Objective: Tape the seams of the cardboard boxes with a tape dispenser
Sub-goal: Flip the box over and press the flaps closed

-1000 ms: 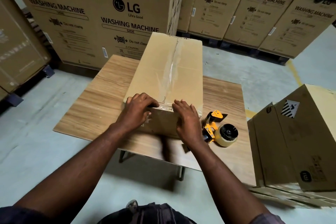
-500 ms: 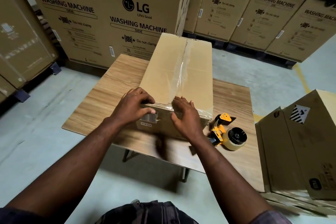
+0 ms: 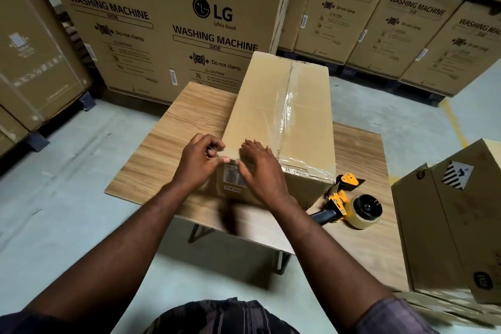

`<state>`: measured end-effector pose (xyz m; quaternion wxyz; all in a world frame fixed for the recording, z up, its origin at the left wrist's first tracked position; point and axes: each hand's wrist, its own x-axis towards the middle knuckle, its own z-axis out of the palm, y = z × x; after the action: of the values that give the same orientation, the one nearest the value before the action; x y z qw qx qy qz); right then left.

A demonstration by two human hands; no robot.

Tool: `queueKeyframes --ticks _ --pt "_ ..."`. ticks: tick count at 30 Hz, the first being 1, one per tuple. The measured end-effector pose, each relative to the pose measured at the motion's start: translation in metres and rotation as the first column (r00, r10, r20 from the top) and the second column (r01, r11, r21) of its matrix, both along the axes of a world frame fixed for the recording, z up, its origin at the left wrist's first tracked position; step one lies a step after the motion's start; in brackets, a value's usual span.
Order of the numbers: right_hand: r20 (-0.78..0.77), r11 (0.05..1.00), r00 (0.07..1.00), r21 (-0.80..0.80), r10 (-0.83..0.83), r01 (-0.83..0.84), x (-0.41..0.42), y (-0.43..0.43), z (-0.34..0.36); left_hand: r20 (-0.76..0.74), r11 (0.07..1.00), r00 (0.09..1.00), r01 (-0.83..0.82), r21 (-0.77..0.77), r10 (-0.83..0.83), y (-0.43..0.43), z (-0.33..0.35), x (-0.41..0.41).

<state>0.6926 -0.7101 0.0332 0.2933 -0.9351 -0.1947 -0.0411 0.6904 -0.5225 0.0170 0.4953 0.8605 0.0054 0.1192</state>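
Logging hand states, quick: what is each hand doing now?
Left hand: grips the box at its near corner.
Right hand: open, pressing the box's near edge.

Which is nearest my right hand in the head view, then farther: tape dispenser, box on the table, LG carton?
1. The box: touched by the right hand, near end.
2. The tape dispenser: lying just to its right.
3. The LG carton: standing far behind, left.

one head-worn view, facing forward and down.
close above the cardboard box [image 3: 260, 116] on the near table [image 3: 168, 144]; stacked cartons [image 3: 162, 35] far behind.
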Motion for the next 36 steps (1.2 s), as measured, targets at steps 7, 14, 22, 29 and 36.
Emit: queueKeyframes --ticks 7,14,22,29,36 --pt "0.061 0.988 0.994 -0.123 -0.088 0.095 -0.014 0.023 -0.018 -0.200 0.903 0.956 -0.273 -0.331 0.216 -0.023 -0.020 -0.017" --pt "0.069 0.967 0.983 -0.183 -0.167 0.177 -0.006 0.059 -0.020 -0.281 0.937 0.949 -0.224 -0.269 0.146 -0.022 -0.036 -0.029" --pt "0.138 0.981 0.972 -0.020 -0.190 0.195 -0.010 0.056 -0.029 -0.324 0.987 0.943 -0.121 -0.106 0.080 0.011 -0.040 -0.024" --pt "0.127 0.990 0.991 0.138 -0.047 0.029 -0.017 0.026 -0.038 -0.012 0.858 0.936 0.327 0.396 -0.352 0.022 -0.004 0.013" --pt "0.212 0.997 0.974 0.018 -0.082 0.080 -0.025 0.029 -0.038 -0.060 0.812 0.944 0.311 0.493 -0.325 0.025 -0.016 -0.012"
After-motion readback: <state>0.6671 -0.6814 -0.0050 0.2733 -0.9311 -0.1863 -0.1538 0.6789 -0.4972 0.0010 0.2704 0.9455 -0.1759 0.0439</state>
